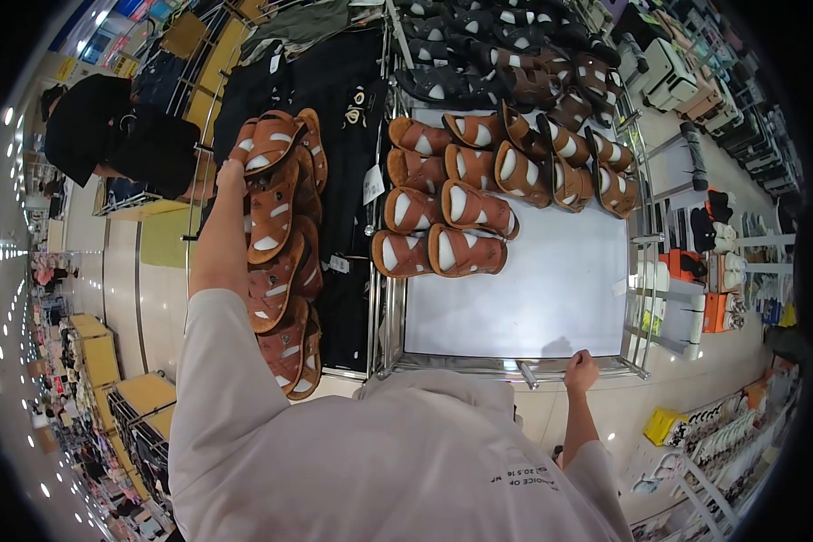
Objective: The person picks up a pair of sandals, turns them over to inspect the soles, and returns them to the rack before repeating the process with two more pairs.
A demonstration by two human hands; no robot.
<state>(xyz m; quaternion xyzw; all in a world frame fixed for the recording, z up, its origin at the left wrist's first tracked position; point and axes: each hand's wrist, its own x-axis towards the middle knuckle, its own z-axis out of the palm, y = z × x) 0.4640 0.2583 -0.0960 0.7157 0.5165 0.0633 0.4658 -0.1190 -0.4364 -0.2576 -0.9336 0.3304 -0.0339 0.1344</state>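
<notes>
My left hand (232, 172) reaches far out to a column of brown strapped sandals lying on black clothes. Its fingers close on the edge of the farthest brown sandal (271, 143), which partly hides them. Nearer sandals in this column, such as one brown sandal (275, 294), overlap one another. By the near right corner of the white display board (524, 307), my right hand (581, 370) is curled closed with nothing visible in it. Short rows of brown sandals (465, 248) with white stuffing stand on the board's far part.
Black sandals (452, 86) fill the back of the rack. A metal rail (528, 369) edges the display in front of me. At the left, a person in a black cap (86, 126) stands close to my left arm. Suitcases (668, 77) line the right side.
</notes>
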